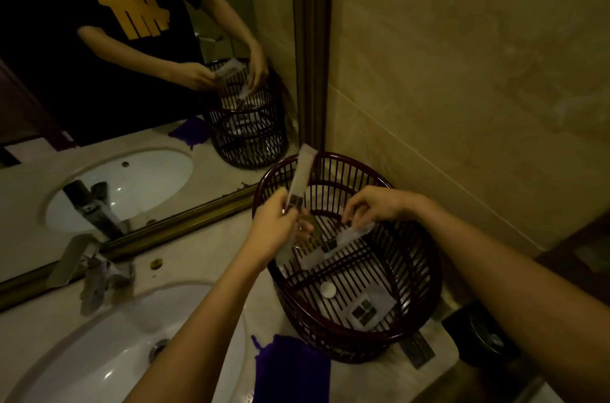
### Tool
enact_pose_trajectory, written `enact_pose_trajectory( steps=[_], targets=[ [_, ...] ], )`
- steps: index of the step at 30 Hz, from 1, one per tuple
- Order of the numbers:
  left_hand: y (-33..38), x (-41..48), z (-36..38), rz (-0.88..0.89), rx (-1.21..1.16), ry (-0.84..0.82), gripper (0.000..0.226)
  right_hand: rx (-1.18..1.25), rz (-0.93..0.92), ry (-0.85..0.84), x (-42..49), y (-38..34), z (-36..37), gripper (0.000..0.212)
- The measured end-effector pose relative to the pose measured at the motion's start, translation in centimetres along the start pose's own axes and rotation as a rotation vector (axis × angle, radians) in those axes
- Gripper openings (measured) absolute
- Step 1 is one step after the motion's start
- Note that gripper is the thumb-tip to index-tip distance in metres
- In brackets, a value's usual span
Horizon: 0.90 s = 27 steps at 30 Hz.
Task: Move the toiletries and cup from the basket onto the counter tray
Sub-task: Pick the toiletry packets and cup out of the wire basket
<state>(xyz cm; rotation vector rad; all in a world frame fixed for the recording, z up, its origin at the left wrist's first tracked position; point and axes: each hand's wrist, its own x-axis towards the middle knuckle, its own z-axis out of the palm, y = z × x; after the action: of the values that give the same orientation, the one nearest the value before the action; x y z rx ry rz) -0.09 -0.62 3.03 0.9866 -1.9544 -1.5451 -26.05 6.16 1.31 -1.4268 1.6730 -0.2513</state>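
I see my left hand (274, 224) closed around a long white paper sachet (302, 176), held upright over the rim of the dark red slatted plastic basket (425, 274) on the marble table (204, 247). My right hand (376, 206) pinches one end of a second flat white sachet (333, 249) inside the basket, fingers (350, 219) nearly closed on it. Both look light, thin and floppy, so I judge a pinch near the end is enough. A small white round lid (328, 289) and a square packet (369, 307) lie on the basket floor.
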Motion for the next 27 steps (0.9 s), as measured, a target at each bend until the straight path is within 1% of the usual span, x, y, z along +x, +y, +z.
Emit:
enact_pose_trajectory(
  steps=[1,3,5,7,9,10,12,14,16,17,18,20,21,22,24,25,26,27],
  targets=[
    [0.5,-0.2,-0.1,-0.039,-0.194,0.02,0.015,-0.028,0.016,-0.006,0.3,-0.2,0.5,0.024],
    [1.4,-0.5,-0.6,-0.076,-0.434,0.063,0.02,-0.086,0.044,-0.019,1.2,-0.4,1.6,0.02],
    [1.6,-0.5,-1.1,-0.107,-0.566,0.061,0.029,-0.114,0.08,-0.027,2.1,-0.2,3.0,0.019],
    [1.1,-0.6,-1.4,-0.157,-0.686,0.021,0.038,-0.176,0.12,0.001,3.0,0.4,4.4,0.022],
    [0.3,-0.8,-1.6,-0.249,-0.805,-0.003,0.034,-0.34,0.209,0.049,3.8,1.2,6.1,0.028],
    [-0.1,-0.9,-1.6,-0.294,-0.832,0.001,0.032,-0.421,0.268,0.056,4.1,1.7,7.0,0.03],
    [-0.5,-1.1,-1.7,-0.35,-0.845,0.015,0.029,-0.604,0.36,0.012,4.1,2.0,8.1,0.034],
    [-0.6,-1.3,-1.8,-0.371,-0.871,0.016,0.024,-0.765,0.385,-0.006,3.8,1.7,8.5,0.037],
    [-0.7,-1.4,-2.0,-0.386,-0.878,0.016,0.022,-0.84,0.367,-0.035,3.7,0.8,8.3,0.036],
    [-0.7,-1.5,-2.1,-0.39,-0.878,0.018,0.022,-0.845,0.362,-0.099,3.8,0.4,8.3,0.035],
    [-0.8,-1.5,-2.1,-0.392,-0.88,0.021,0.021,-0.83,0.384,-0.203,4.0,0.1,8.5,0.033],
    [-0.9,-1.6,-2.2,-0.397,-0.891,0.027,0.021,-0.761,0.48,-0.462,4.2,-0.4,9.1,0.032],
    [-0.9,-1.6,-2.2,-0.4,-0.891,0.031,0.02,-0.748,0.524,-0.544,4.2,-0.5,9.5,0.035],
    [-0.9,-1.5,-2.2,-0.406,-0.891,0.038,0.02,-0.756,0.559,-0.582,4.1,-0.6,9.9,0.041],
    [-1.0,-1.4,-2.1,-0.414,-0.892,0.049,0.019,-0.851,0.578,-0.581,3.8,-0.5,10.7,0.06],
    [-1.0,-1.4,-2.1,-0.416,-0.896,0.047,0.019,-0.906,0.574,-0.621,3.7,-0.7,11.0,0.065],
    [-1.0,-1.4,-2.1,-0.416,-0.9,0.043,0.019,-0.996,0.533,-0.657,3.5,-1.1,11.2,0.066],
    [-1.0,-1.4,-2.1,-0.417,-0.901,0.04,0.019,-1.009,0.482,-0.627,3.7,-1.0,11.5,0.066]
  ],
)
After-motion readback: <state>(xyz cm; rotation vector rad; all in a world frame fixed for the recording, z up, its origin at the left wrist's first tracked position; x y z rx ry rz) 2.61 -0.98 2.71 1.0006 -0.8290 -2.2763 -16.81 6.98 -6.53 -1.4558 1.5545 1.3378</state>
